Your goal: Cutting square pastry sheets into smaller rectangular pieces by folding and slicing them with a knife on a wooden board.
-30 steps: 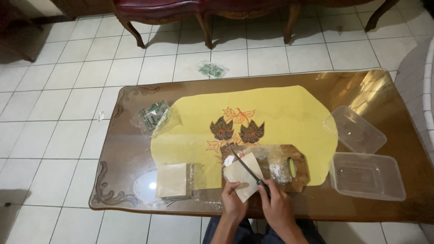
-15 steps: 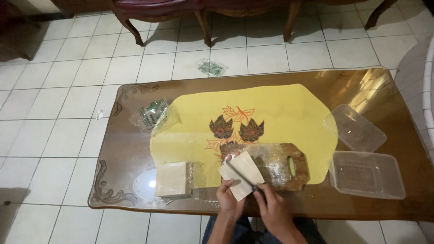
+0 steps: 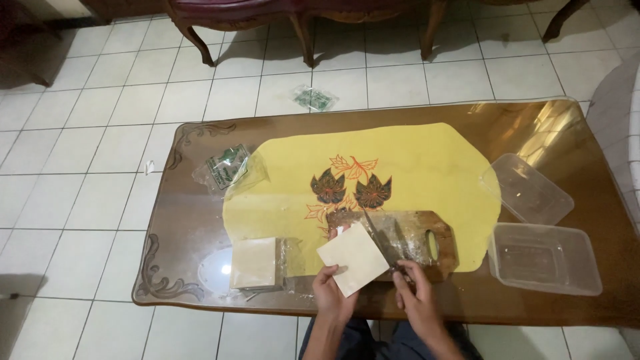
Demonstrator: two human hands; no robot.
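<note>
My left hand [image 3: 331, 293] holds a pale square sheet [image 3: 352, 259] by its near edge, tilted over the wooden cutting board [image 3: 427, 240]. My right hand [image 3: 415, 293] grips a knife [image 3: 379, 237] by the handle, its blade pointing away across the board beside the sheet. The board lies on a yellow mat [image 3: 413, 167] printed with dark leaves, on a glass-topped table [image 3: 200, 143]. A stack of the same pale sheets [image 3: 254, 263] in clear wrap sits left of my left hand.
Two clear plastic containers [image 3: 527, 190] [image 3: 543, 257] stand at the table's right end. A crumpled plastic bag [image 3: 227, 167] lies at the mat's left edge; another wrapper [image 3: 313, 99] is on the tiled floor. Wooden chair legs [image 3: 303, 33] stand beyond the table.
My left hand has shifted the pale sheet slightly left and toward me. The knife blade now lies along the sheet's right side instead of across it.
</note>
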